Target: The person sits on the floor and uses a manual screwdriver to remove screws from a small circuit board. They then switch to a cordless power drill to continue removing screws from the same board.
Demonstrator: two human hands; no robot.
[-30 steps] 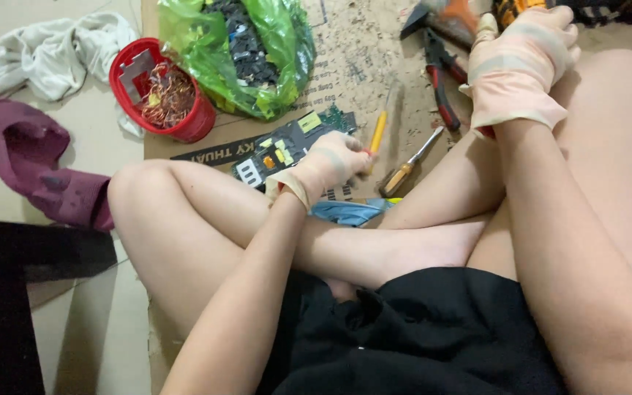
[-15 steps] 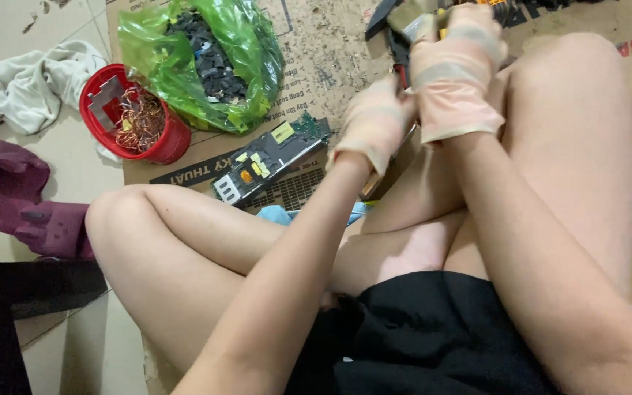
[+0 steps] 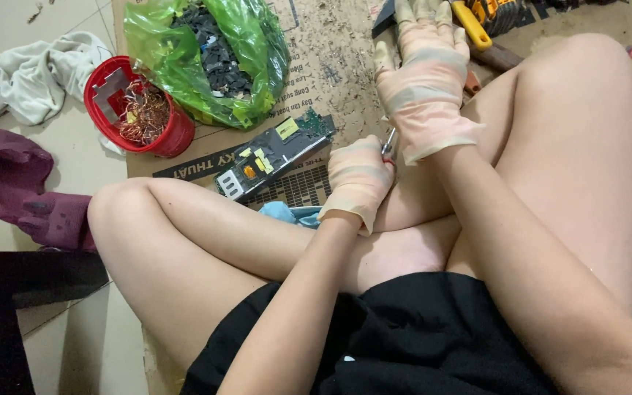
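Observation:
My left hand (image 3: pixel 360 181), in a pale rubber glove, is closed around a thin tool whose metal shaft (image 3: pixel 388 141) pokes out above the fist; it looks like a screwdriver. The fist hovers over my crossed legs, just right of an opened electronic unit with a circuit board (image 3: pixel 272 155). My right hand (image 3: pixel 426 84), also gloved, is spread flat with fingers apart right above the left fist, its wrist edge beside the shaft. It lies over the cardboard sheet (image 3: pixel 330 58) and holds nothing that I can see.
A green plastic bag of black parts (image 3: pixel 206 51) and a red tub of copper wire (image 3: pixel 140 113) stand at the back left. Yellow-handled tools (image 3: pixel 469 25) lie beyond my right hand. White cloth (image 3: pixel 31 80), maroon cloth (image 3: pixel 16 183), a blue item (image 3: pixel 287 213), dark furniture (image 3: pixel 9 314).
My left hand lifted off the floor by the board with a thin tool and now sits lower, near my legs. My right hand slid left, away from the tool pile, and spread open.

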